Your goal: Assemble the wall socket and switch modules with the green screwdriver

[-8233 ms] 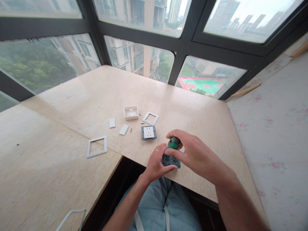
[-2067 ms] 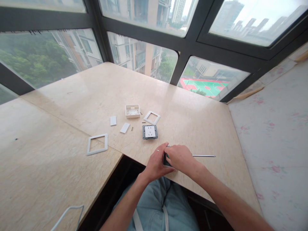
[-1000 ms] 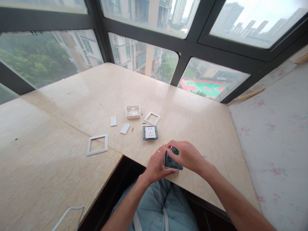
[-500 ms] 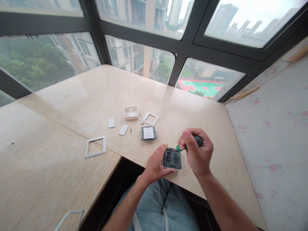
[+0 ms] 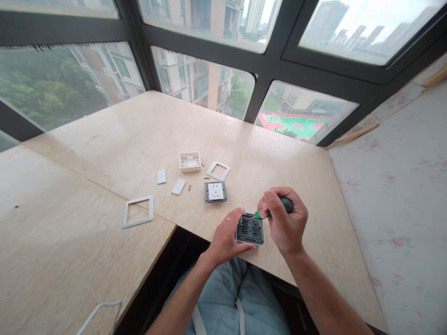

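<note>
My left hand [image 5: 226,235] grips a dark grey wall switch [image 5: 254,237] near the front edge of the counter, thumb and fingers on its left, top and bottom sides. Two black switch mechanisms show in its face, and a white rim peeks out below. In my right hand [image 5: 284,218] is a screwdriver [image 5: 287,204] with a green and black handle. Its shaft slants down to the left, and the tip is at the upper left part of the switch. Behind the switch lies a wall socket [image 5: 215,191] with a white face and grey frame.
Two white cover frames [image 5: 138,226] [image 5: 218,178], a white back box [image 5: 190,168] and two white switch buttons [image 5: 179,187] [image 5: 161,177] lie on the counter [image 5: 300,172]. Small screws [image 5: 189,188] are scattered among them. A white cable [image 5: 101,305] lies at lower left. A papered wall [image 5: 401,209] bounds the right.
My right hand and the screwdriver have shifted very slightly left. The left hand and the switch stay in place; the view has tilted a little.
</note>
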Available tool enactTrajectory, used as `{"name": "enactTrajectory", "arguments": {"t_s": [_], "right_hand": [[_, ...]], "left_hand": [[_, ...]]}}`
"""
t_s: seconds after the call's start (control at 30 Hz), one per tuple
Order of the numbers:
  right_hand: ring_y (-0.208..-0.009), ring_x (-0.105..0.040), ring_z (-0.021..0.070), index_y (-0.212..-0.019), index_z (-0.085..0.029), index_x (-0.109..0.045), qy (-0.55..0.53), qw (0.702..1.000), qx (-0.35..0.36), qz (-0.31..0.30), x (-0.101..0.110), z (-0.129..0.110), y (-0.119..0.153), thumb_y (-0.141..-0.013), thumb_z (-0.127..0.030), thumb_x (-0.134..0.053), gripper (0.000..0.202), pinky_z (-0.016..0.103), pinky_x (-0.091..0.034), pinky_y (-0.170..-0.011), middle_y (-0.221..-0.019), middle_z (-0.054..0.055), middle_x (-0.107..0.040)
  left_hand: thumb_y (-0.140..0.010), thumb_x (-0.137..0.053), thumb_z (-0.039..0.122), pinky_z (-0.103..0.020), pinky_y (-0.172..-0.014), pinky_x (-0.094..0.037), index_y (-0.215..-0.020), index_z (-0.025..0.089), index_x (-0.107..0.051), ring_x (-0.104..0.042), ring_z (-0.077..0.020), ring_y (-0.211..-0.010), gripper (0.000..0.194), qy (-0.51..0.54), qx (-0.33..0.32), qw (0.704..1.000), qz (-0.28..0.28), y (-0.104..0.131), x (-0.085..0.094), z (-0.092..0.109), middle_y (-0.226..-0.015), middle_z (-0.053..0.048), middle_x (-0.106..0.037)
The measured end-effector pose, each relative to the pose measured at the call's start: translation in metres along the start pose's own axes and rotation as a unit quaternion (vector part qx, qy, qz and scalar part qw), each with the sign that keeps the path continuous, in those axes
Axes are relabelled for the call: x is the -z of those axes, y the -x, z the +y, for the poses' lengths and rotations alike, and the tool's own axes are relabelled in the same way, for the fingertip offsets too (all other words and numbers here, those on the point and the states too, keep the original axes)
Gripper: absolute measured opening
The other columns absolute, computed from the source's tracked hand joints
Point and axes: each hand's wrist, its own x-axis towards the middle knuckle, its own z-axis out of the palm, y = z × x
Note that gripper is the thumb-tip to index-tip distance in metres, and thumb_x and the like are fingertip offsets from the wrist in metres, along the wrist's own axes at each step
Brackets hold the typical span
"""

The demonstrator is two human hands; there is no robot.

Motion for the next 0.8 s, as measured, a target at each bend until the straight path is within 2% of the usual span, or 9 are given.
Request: {"name": "enactTrajectory", "arguments": {"t_s": [0.3,0.37,0.43,0.47,0.53,0.6,0.7,0.77,0.8], "right_hand": [[-0.047,-0.051,0.0092,-0.083,-0.021,-0.06,0.013,1.0,-0.002,-0.015,0.0,0.0,0.003,-0.091,-0.032,-0.068,0.016,0.023,-0.044,-0.049,-0.055,-0.007,-0.055],[-0.05,-0.054,0.0104,-0.085,-0.021,-0.059,0.055,0.998,0.006,-0.034,0.002,-0.002,0.0,-0.093,-0.033,-0.063,0.015,0.025,-0.047,-0.052,-0.06,-0.006,-0.057],[-0.063,-0.062,0.0137,-0.095,-0.021,-0.059,0.149,0.984,0.027,-0.09,0.004,-0.009,-0.007,-0.095,-0.035,-0.058,0.014,0.028,-0.051,-0.06,-0.074,-0.001,-0.065],[-0.072,-0.065,0.0161,-0.101,-0.021,-0.059,0.216,0.968,0.044,-0.122,0.004,-0.015,-0.011,-0.094,-0.036,-0.056,0.017,0.031,-0.053,-0.066,-0.084,0.002,-0.068],[-0.086,-0.065,0.0204,-0.105,-0.019,-0.059,0.373,0.909,0.071,-0.174,0.006,-0.03,-0.021,-0.093,-0.04,-0.055,0.024,0.035,-0.051,-0.075,-0.095,0.007,-0.068],[-0.075,-0.062,0.0202,-0.092,-0.019,-0.059,0.491,0.843,0.037,-0.217,0.008,-0.047,-0.03,-0.094,-0.044,-0.054,0.026,0.033,-0.048,-0.068,-0.084,0.005,-0.066],[-0.071,-0.06,0.0179,-0.09,-0.021,-0.059,0.524,0.788,0.014,-0.323,0.015,-0.07,-0.039,-0.096,-0.038,-0.053,0.02,0.031,-0.047,-0.064,-0.085,0.003,-0.066],[-0.088,-0.065,0.0189,-0.096,-0.021,-0.061,0.487,0.77,0.063,-0.407,0.022,-0.08,-0.041,-0.096,-0.02,-0.048,0.013,0.032,-0.051,-0.077,-0.102,0.006,-0.067],[-0.1,-0.065,0.0196,-0.1,-0.022,-0.063,0.464,0.761,0.087,-0.444,0.024,-0.083,-0.041,-0.093,-0.012,-0.045,0.021,0.033,-0.052,-0.085,-0.111,0.007,-0.067]], "left_hand": [[-0.065,-0.09,0.042,-0.06,-0.116,-0.039,-0.151,0.026,-0.034,-0.044,-0.0389,-0.142,0.104,0.002,-0.007,1.0,0.002,0.0,0.001,0.0,-0.153,-0.016,-0.047],[-0.066,-0.09,0.042,-0.06,-0.116,-0.038,-0.151,0.026,-0.034,-0.044,-0.0384,-0.143,0.104,0.008,-0.007,1.0,0.002,-0.001,0.002,0.002,-0.153,-0.016,-0.047],[-0.067,-0.09,0.042,-0.059,-0.117,-0.038,-0.151,0.026,-0.034,-0.043,-0.0379,-0.143,0.102,0.017,-0.011,1.0,0.0,-0.002,0.003,0.004,-0.153,-0.016,-0.046],[-0.068,-0.089,0.042,-0.059,-0.117,-0.037,-0.15,0.026,-0.035,-0.043,-0.0378,-0.143,0.1,0.022,-0.013,1.0,-0.002,-0.003,0.004,0.005,-0.153,-0.016,-0.047],[-0.068,-0.089,0.042,-0.059,-0.116,-0.038,-0.149,0.026,-0.036,-0.044,-0.0377,-0.143,0.098,0.025,-0.018,1.0,-0.003,-0.003,0.004,0.005,-0.152,-0.016,-0.047],[-0.067,-0.089,0.043,-0.058,-0.116,-0.039,-0.149,0.025,-0.036,-0.045,-0.0373,-0.142,0.099,0.021,-0.02,1.0,-0.001,-0.003,0.003,0.004,-0.151,-0.017,-0.048],[-0.066,-0.09,0.042,-0.058,-0.116,-0.039,-0.15,0.025,-0.034,-0.045,-0.0371,-0.142,0.103,0.01,-0.023,1.0,0.009,-0.002,0.0,0.0,-0.152,-0.016,-0.047],[-0.066,-0.09,0.042,-0.058,-0.116,-0.039,-0.15,0.026,-0.033,-0.045,-0.0369,-0.142,0.103,0.007,-0.025,1.0,0.009,-0.001,-0.001,-0.001,-0.152,-0.016,-0.047],[-0.066,-0.09,0.042,-0.058,-0.116,-0.039,-0.15,0.026,-0.033,-0.045,-0.0369,-0.142,0.102,0.007,-0.026,1.0,0.01,-0.001,-0.002,-0.002,-0.152,-0.015,-0.047]]}}
